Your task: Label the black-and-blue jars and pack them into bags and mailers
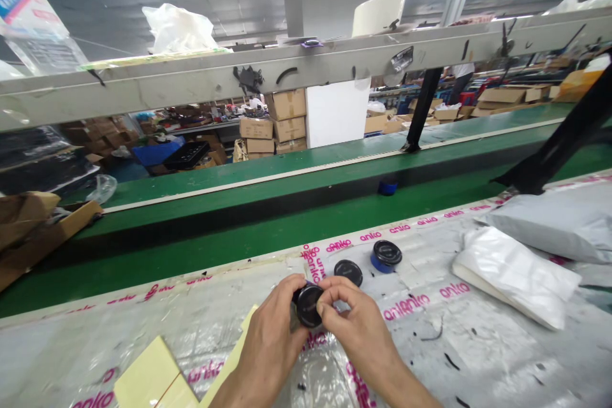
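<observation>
In front of me a small round piece with a glossy black face (310, 307) is held above the table. My left hand (275, 325) grips it from the left, fingers behind and thumb below. My right hand (351, 322) pinches its right rim between thumb and fingers. Just beyond my hands lies a flat black disc (349, 272). To its right sits a similar round piece with a black top and blue side (386, 256). What exactly these pieces are, I cannot tell.
Yellow paper sheets (148, 373) lie at left. White plastic bags (516, 277) rest at right. Behind the table runs a green conveyor (191, 245) carrying a blue-and-black round piece (387, 187). A metal rail (191, 80) and black posts (423, 108) stand across it.
</observation>
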{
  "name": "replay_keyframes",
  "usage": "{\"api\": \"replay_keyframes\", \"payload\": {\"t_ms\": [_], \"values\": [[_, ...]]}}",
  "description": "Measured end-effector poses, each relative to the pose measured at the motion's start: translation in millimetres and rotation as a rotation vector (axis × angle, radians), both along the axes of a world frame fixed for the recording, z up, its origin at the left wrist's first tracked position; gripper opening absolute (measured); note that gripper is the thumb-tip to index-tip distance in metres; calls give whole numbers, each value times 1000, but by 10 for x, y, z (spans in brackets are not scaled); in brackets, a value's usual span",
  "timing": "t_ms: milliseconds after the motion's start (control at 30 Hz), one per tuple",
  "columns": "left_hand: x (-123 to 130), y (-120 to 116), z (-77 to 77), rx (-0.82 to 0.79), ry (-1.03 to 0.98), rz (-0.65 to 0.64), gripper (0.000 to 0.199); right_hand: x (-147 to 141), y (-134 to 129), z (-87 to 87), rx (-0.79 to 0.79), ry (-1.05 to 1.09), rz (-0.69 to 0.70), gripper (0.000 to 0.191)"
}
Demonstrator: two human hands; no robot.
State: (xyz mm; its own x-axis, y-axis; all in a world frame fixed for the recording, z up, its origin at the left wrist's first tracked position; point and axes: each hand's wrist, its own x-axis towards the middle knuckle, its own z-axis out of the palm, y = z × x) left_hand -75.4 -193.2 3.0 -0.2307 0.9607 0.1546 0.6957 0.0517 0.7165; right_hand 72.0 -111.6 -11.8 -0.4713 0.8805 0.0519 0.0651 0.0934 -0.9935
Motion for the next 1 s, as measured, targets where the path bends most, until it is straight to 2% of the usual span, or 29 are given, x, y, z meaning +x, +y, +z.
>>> {"api": "replay_keyframes", "payload": {"t_ms": [367, 567, 667, 800, 900, 1000], "values": [[-3, -19, -8, 7, -16, -1, 57, -13, -30, -55, 73, -19, -29, 12], [-13, -27, -41, 9, -2, 12, 58, -29, -28, -45, 76, -35, -41, 14], [-16, -21, -52, 3, 1, 43, 58, -10, -33, -54, 37, -24, -46, 7], [-16, -12, -62, 16, 6, 50, 56, 9, -55, -42, -90, -1, -41, 24], [-12, -14, -58, 17, 3, 35, 55, 1, -56, -26, -72, -38, -31, 32], [-3, -12, -32, -18, -47, 37, 51, -4, -32, -44, -54, 0, -22, 27]]}}
